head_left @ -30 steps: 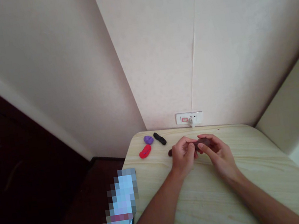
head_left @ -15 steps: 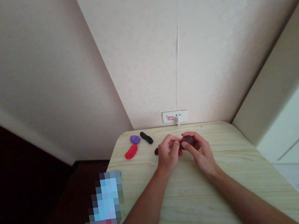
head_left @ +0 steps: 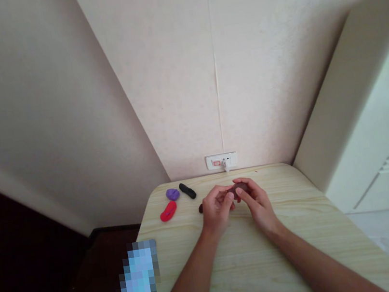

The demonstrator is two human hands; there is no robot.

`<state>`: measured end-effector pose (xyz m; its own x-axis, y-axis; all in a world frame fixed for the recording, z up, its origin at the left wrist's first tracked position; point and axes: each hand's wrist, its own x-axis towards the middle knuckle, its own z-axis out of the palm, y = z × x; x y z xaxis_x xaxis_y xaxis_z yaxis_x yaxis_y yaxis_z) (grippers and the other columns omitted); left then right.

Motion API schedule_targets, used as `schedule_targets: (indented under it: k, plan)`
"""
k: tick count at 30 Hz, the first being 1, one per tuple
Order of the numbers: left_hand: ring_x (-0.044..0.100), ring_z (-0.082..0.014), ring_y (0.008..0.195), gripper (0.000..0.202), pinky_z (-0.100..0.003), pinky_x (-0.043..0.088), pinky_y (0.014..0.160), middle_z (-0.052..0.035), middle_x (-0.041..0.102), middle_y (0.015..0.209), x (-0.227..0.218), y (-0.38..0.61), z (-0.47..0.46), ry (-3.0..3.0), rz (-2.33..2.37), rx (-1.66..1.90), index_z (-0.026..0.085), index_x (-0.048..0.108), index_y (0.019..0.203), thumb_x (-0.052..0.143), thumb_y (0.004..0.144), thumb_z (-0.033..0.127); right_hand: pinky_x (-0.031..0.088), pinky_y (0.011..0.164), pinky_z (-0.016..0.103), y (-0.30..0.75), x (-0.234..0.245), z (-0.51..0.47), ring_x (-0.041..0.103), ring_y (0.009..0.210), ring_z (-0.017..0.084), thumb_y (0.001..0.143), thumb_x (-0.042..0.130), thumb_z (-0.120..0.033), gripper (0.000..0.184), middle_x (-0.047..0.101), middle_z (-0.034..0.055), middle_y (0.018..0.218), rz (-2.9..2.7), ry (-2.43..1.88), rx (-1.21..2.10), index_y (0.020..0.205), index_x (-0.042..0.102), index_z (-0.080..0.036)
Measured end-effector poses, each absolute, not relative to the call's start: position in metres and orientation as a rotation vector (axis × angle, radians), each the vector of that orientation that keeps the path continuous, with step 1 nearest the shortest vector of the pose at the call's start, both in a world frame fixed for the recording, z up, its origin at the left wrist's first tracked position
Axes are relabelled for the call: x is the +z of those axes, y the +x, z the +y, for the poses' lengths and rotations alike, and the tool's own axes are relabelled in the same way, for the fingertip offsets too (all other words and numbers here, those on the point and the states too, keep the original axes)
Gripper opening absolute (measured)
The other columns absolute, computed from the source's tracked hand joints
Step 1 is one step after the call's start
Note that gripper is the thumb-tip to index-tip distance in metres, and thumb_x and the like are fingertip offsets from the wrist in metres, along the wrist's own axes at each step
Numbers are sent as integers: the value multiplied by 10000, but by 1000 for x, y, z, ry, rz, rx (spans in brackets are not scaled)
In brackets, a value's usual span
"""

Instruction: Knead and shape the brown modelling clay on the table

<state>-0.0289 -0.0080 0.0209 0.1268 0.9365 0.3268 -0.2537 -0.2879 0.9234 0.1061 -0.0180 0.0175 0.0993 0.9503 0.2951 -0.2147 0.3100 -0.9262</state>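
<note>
Both my hands meet over the far part of a light wooden table [head_left: 256, 263]. My left hand [head_left: 217, 209] and my right hand [head_left: 257, 201] pinch a dark brown lump of clay [head_left: 241, 188] between their fingertips, just above the tabletop. A small brown piece of clay [head_left: 201, 208] lies on the table beside my left hand. Further left lie a red clay piece [head_left: 168, 211], a purple clay lump [head_left: 172, 194] and a black clay roll [head_left: 187, 191].
A white wall socket [head_left: 221, 161] sits on the wall right behind the table. A blurred-out object [head_left: 137, 286] lies at the table's near left edge. A dark floor drops off to the left; a white cabinet [head_left: 382, 157] stands on the right.
The view has swung, so the table and hands sit further left in the picture. Both hands keep pinching the brown clay in the same place on the table.
</note>
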Motion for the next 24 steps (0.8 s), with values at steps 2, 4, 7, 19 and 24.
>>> schedule_targets:
  k: [2, 4, 7, 19, 24]
  plan:
    - [579, -115, 530, 367, -236, 458, 522, -30, 698, 666, 23, -29, -8, 1312, 763, 1392, 131, 724, 945, 786, 830, 474, 501, 674, 316, 106, 17, -18, 597, 702, 172, 872, 765, -474, 348, 664, -6, 780, -1131, -838, 1051, 1109, 682, -233]
    - [567, -114, 511, 370, -237, 450, 511, -22, 687, 638, 26, -30, -7, 1302, 773, 1382, 133, 736, 910, 804, 809, 482, 499, 674, 313, 105, 18, -19, 592, 700, 170, 881, 759, -481, 340, 657, -11, 769, -1134, -833, 1057, 1105, 679, -239]
    - [574, -124, 520, 367, -247, 454, 521, -26, 689, 632, 28, -33, -6, 1300, 777, 1367, 135, 760, 902, 782, 831, 495, 495, 668, 310, 105, 20, -19, 585, 689, 165, 891, 747, -495, 334, 660, -11, 768, -1147, -833, 1053, 1097, 674, -243]
    - [615, -120, 555, 323, -248, 462, 573, -39, 735, 675, 18, -36, 3, 1043, 613, 1247, 134, 742, 874, 897, 735, 382, 533, 654, 333, 99, 24, -23, 644, 657, 175, 927, 690, -532, 331, 661, -19, 759, -1168, -747, 1156, 1092, 602, -259]
    - [635, -128, 580, 337, -240, 451, 564, -33, 729, 674, 23, -37, 1, 1026, 623, 1217, 133, 714, 815, 924, 689, 364, 542, 649, 327, 102, 26, -23, 645, 656, 174, 909, 722, -515, 331, 650, -23, 759, -1187, -770, 1152, 1087, 608, -260]
